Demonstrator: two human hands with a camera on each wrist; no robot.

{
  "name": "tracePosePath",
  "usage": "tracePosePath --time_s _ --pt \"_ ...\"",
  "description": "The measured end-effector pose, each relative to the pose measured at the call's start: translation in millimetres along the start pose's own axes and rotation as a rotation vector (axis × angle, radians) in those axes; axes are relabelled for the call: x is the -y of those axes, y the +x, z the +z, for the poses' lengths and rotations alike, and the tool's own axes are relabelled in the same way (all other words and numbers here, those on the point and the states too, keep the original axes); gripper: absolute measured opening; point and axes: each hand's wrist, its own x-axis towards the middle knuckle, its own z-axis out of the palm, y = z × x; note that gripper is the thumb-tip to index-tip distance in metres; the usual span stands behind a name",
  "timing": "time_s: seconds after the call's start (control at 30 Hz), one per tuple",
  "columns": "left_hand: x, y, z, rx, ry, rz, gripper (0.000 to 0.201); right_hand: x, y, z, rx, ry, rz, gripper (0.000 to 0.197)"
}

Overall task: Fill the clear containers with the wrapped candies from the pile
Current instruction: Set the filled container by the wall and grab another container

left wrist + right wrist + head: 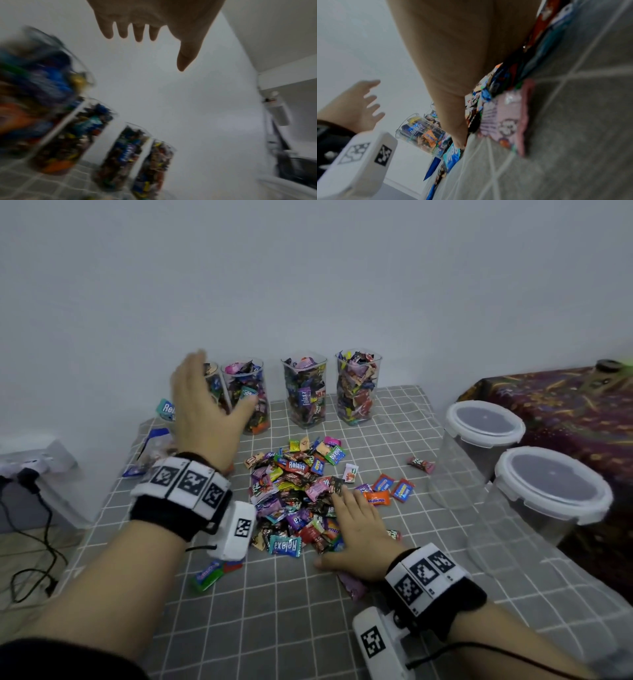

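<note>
The left hand point(205, 409) hangs in the air with fingers spread wide, holding nothing, in front of the leftmost of four clear containers point(303, 390) packed with candies at the back of the desk point(274, 611). The right hand point(356, 532) lies flat, fingers straight, on the near right edge of the candy pile point(294, 494) mid-desk. Two lidded tubs point(548, 494) stand at the right.

You wear a black wrist strap point(161, 517) on your left arm and another point(445, 607) on your right — each topped with a white band of black square markers. A white camera box point(234, 530) with a marker hangs below each wrist, trailing a thin black cable point(479, 648).
</note>
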Motion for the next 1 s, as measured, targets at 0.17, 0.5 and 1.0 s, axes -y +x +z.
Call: tracePosePath --time_s 0.17,0.5,1.0 --pt "-55 0 29 0.24 -0.134 0.138 0.072 -10 -10 -2 -0.005 0.047 0.071 0.11" --pt "-122 -29 105 0.742 -0.393 0.08 0.082 -60 -56 1 -0.023 0.091 0.186 0.117" --pt "-165 -82 174 0.883 -0.635 -0.085 0.107 -85 -89 35 -0.229 -0.05 0.104 0.114"
